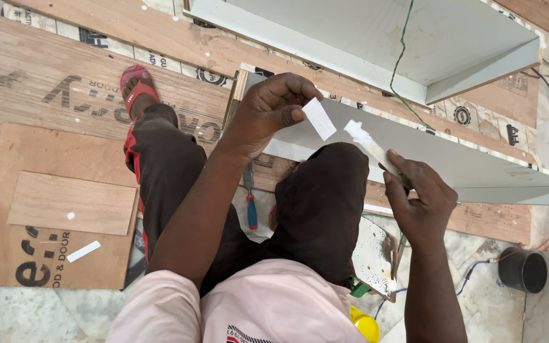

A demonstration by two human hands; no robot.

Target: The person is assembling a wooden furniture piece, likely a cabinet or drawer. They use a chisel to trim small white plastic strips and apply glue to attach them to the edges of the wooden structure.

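Two white strips pinched over a grey panel, person seated on the floor.
Left hand (274, 105) grasps a small white strip (319, 118) between thumb and fingertips, at 12 o'clock of the raised knee (325, 190). Right hand (417, 197) grips a second white strip (365, 141), ragged at its top end, at 1 o'clock of the knee; strips near, apart. Grey panel (478, 162) lies just behind. Black cup (522, 270) at 4 o'clock, contents not visible. Screwdriver (250, 203) by the knee.
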